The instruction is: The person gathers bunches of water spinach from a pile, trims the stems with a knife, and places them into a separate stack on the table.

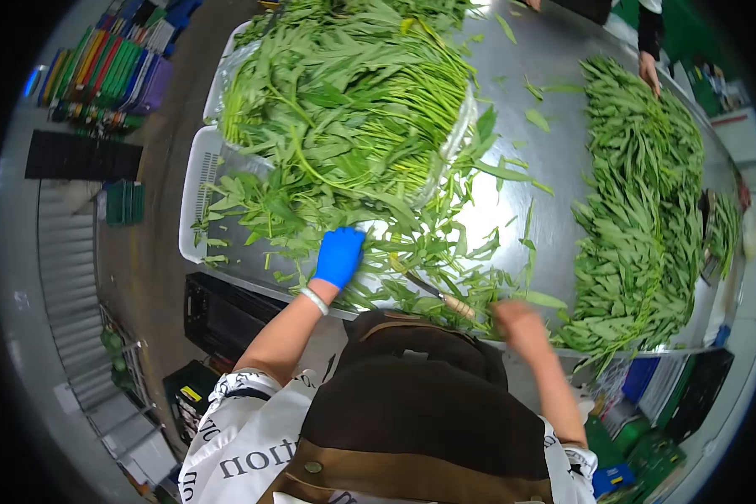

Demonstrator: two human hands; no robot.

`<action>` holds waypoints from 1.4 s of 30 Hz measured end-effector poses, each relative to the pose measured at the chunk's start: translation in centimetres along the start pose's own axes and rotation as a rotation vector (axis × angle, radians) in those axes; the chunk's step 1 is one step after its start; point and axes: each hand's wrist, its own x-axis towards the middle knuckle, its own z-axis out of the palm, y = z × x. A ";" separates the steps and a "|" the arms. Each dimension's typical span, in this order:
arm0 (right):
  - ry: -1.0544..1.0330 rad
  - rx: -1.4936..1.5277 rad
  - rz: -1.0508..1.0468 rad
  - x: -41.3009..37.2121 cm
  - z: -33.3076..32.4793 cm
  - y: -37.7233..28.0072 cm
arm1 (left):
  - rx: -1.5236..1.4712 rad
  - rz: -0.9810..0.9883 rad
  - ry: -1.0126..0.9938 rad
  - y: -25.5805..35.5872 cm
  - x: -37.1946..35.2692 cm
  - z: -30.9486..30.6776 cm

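My left hand (340, 259), in a blue glove, reaches down among loose green leaves on the metal table, its fingers curled and their tips hidden. In front of it lies a big heap of long-stemmed leafy greens (370, 118), partly wrapped in clear plastic. A curved knife with a wooden handle (459, 306) rests on scattered leaves between my hands. My bare right hand (519, 322) is at the near table edge, right of the handle and apart from it. Motion blurs its fingers, and I cannot make out anything in them.
Along the right of the metal table (554, 168) runs a long bank of greens (638, 218). Another person's hand (649, 73) touches its far end. A white crate (191, 197) stands at the left edge. Black crates (218, 315) sit below, near my left arm.
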 end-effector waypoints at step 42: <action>0.001 1.283 0.387 9.4 7.8 -5.5 | -0.605 0.603 0.116 1.5 -1.6 0.3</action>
